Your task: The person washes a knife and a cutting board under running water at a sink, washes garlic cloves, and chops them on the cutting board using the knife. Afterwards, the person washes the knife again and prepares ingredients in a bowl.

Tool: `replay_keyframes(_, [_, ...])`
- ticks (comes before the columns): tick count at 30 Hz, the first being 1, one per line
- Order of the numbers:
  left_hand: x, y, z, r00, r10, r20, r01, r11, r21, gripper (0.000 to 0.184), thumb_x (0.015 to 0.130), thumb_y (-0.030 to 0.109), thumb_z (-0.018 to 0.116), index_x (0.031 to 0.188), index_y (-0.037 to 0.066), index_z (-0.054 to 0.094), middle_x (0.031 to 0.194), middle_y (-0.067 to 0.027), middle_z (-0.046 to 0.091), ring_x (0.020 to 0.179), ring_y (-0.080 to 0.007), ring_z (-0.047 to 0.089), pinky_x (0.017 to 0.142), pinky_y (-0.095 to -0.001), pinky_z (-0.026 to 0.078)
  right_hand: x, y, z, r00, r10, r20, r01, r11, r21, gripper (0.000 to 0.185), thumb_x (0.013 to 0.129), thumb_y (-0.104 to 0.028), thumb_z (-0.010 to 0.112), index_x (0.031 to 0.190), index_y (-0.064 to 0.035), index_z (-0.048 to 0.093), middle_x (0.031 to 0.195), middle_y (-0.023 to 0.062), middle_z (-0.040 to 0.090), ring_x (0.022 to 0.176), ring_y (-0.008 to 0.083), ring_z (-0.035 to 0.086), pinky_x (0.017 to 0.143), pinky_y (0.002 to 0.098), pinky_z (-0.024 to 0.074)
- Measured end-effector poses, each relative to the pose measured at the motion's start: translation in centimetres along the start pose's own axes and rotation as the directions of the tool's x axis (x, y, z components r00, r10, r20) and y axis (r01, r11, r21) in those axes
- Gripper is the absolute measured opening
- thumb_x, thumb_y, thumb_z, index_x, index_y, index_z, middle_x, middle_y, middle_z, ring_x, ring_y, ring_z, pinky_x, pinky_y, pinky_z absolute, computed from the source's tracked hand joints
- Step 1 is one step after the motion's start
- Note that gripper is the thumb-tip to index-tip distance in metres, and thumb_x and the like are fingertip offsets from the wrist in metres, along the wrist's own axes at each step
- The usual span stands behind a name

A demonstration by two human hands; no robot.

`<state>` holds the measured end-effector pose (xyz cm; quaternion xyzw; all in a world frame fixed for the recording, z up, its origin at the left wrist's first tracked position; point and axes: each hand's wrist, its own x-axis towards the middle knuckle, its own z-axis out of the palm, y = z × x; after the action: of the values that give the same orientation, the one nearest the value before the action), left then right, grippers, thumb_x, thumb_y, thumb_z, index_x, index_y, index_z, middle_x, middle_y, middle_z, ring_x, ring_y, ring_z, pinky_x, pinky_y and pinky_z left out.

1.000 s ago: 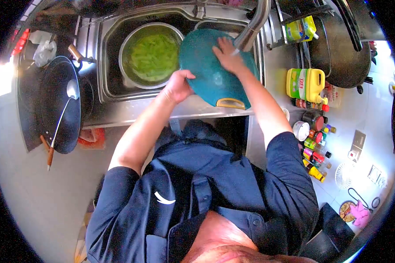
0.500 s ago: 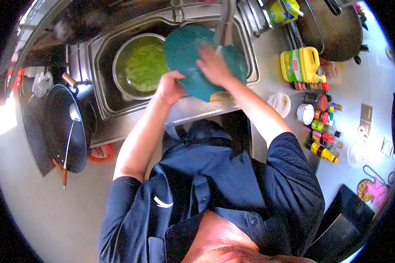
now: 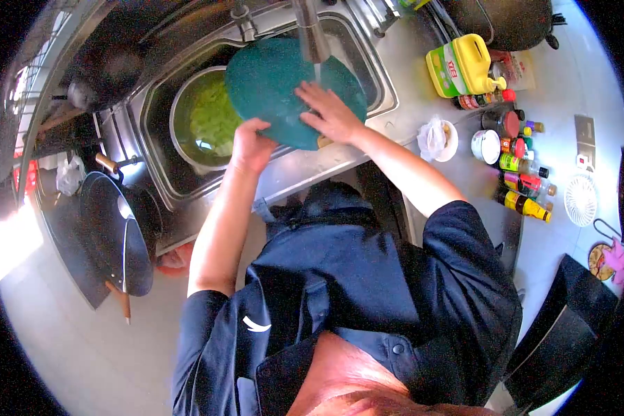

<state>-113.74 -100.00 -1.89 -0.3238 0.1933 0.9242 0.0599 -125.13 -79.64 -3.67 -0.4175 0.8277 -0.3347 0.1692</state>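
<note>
A round teal cutting board [image 3: 267, 80] is tilted over the sink [image 3: 390, 97], under the faucet [image 3: 310, 31], with water running onto it. My left hand [image 3: 252, 147] is closed on the board's near left edge, thumb on top; its other fingers are hidden beneath. Flat on the wet surface lies my right hand [image 3: 331, 114], fingers stretched out and slightly apart. Left of the board, partly covered by it, a metal bowl [image 3: 175, 139] in the sink holds green leafy vegetables [image 3: 211, 118] in water.
On the left stands a dark wok [image 3: 111, 229] with wooden handles. Along the right counter are a yellow oil jug [image 3: 470, 62], a small white bowl [image 3: 449, 142] with a plastic bag, several sauce bottles [image 3: 523, 166] and a white fan [image 3: 580, 199].
My right hand has slid toward the near right part of the board, and its fingers are more spread. My left hand keeps its grip. The whole view has turned slightly.
</note>
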Motion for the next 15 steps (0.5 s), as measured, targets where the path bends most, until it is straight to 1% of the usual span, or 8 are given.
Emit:
replay_keyframes(3, [-1.2, -0.3, 0.0, 0.998, 0.024, -0.051, -0.024, 1.0, 0.011, 0.053, 0.075, 0.002, 0.052, 0.128, -0.001, 0.051, 0.13, -0.0157, 0.059, 0.119, -0.0375, 0.055, 0.104, -0.057, 0.044, 1.1, 6.0, 0.4, 0.921, 0.369, -0.123, -0.359, 0.928, 0.098, 0.063, 0.097, -0.048, 0.049, 0.144, -0.0062, 0.047, 0.15, 0.0244, 0.041, 0.14, 0.0441, 0.036, 0.117, 0.0488, 0.0275])
replay_keyframes(4, [-1.6, -0.4, 0.1, 0.995, 0.052, -0.086, -0.05, 0.998, 0.027, 0.053, 0.075, 0.002, 0.052, 0.128, -0.001, 0.051, 0.129, -0.0155, 0.059, 0.119, -0.0374, 0.055, 0.104, -0.0577, 0.044, 1.3, 6.1, 0.6, 0.92, 0.37, -0.128, -0.358, 0.928, 0.103, 0.063, 0.097, -0.048, 0.049, 0.144, -0.0062, 0.047, 0.15, 0.0244, 0.041, 0.14, 0.0441, 0.036, 0.117, 0.0488, 0.0275])
replay_keyframes(6, [-2.2, -0.5, 0.4, 0.994, 0.068, -0.086, -0.065, 0.997, 0.037, 0.054, 0.074, 0.002, 0.052, 0.128, 0.0, 0.05, 0.129, -0.0145, 0.059, 0.119, -0.0369, 0.055, 0.105, -0.057, 0.044, 2.3, 5.4, 1.0, 0.847, 0.469, -0.251, -0.504, 0.858, -0.099, 0.057, 0.096, -0.047, 0.051, 0.133, -0.0029, 0.056, 0.136, 0.0274, 0.053, 0.128, 0.0461, 0.047, 0.113, 0.0529, 0.0317])
replay_keyframes(7, [-2.4, -0.5, 0.5, 0.994, 0.069, -0.085, -0.066, 0.997, 0.036, 0.055, 0.074, 0.002, 0.052, 0.129, 0.0, 0.05, 0.13, -0.0142, 0.059, 0.12, -0.0368, 0.055, 0.106, -0.0568, 0.044, 2.9, 2.9, 0.3, 0.884, 0.463, -0.065, -0.459, 0.83, -0.317, 0.059, 0.098, -0.043, 0.046, 0.142, -0.0027, 0.049, 0.144, 0.0279, 0.045, 0.135, 0.0422, 0.042, 0.113, 0.0505, 0.0334])
replay_keyframes(8, [-2.6, -0.4, 0.5, 0.994, 0.071, -0.085, -0.068, 0.997, 0.033, 0.056, 0.073, 0.003, 0.053, 0.129, 0.001, 0.05, 0.13, -0.0139, 0.059, 0.121, -0.0367, 0.055, 0.106, -0.0565, 0.044, 2.6, 0.5, -0.1, 0.946, 0.325, -0.021, -0.325, 0.943, -0.076, 0.058, 0.099, -0.045, 0.044, 0.144, -0.0075, 0.047, 0.145, 0.027, 0.044, 0.134, 0.0431, 0.042, 0.111, 0.0557, 0.0329])
replay_keyframes(10, [-2.1, -0.2, -0.4, 0.996, 0.064, -0.062, -0.062, 0.998, 0.024, 0.057, 0.073, 0.003, 0.053, 0.13, 0.002, 0.05, 0.131, -0.0139, 0.058, 0.121, -0.0368, 0.055, 0.106, -0.0563, 0.043, 2.5, 0.4, 1.3, 0.988, 0.099, -0.121, -0.124, 0.967, -0.222, 0.058, 0.1, -0.047, 0.043, 0.146, -0.0124, 0.045, 0.147, 0.0237, 0.044, 0.132, 0.0431, 0.044, 0.107, 0.0607, 0.0334])
replay_keyframes(12, [-2.2, 0.2, -0.6, 0.997, 0.064, -0.04, -0.064, 0.998, 0.017, 0.059, 0.073, 0.004, 0.054, 0.131, 0.002, 0.05, 0.132, -0.0139, 0.058, 0.121, -0.0369, 0.055, 0.107, -0.0561, 0.043, 4.5, 2.6, 1.1, 0.974, 0.22, -0.056, -0.223, 0.972, -0.066, 0.059, 0.1, -0.048, 0.044, 0.149, -0.0151, 0.042, 0.153, 0.0203, 0.038, 0.134, 0.043, 0.044, 0.109, 0.0625, 0.0313])
replay_keyframes(15, [-2.4, 0.2, 0.4, 1.0, -0.022, -0.021, 0.022, 1.0, -0.003, 0.054, 0.077, 0.006, 0.052, 0.13, 0.001, 0.051, 0.13, -0.0138, 0.059, 0.119, -0.0352, 0.056, 0.105, -0.0537, 0.042, 8.0, 1.8, 0.8, 0.942, 0.335, -0.011, -0.331, 0.926, -0.18, 0.062, 0.099, -0.049, 0.044, 0.149, -0.0123, 0.042, 0.157, 0.018, 0.034, 0.136, 0.041, 0.043, 0.112, 0.0576, 0.0312])
